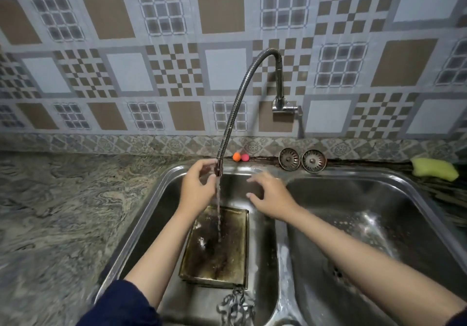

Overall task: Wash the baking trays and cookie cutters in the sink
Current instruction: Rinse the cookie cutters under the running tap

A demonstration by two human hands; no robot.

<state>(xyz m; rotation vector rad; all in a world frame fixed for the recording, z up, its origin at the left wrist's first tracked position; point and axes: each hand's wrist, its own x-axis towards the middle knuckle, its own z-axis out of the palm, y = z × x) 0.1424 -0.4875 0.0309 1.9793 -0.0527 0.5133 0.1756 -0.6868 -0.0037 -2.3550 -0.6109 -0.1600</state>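
The left hand [199,186] pinches the nozzle of the flexible steel tap hose [237,103]. The right hand [270,196] hovers open, fingers spread. Water hits the stained rectangular metal baking tray [217,255] in the left basin of the steel double sink [283,249].

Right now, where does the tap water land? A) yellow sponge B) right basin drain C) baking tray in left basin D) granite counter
C: the stream from the faucet nozzle, held by the left hand, falls onto the baking tray lying in the left basin.
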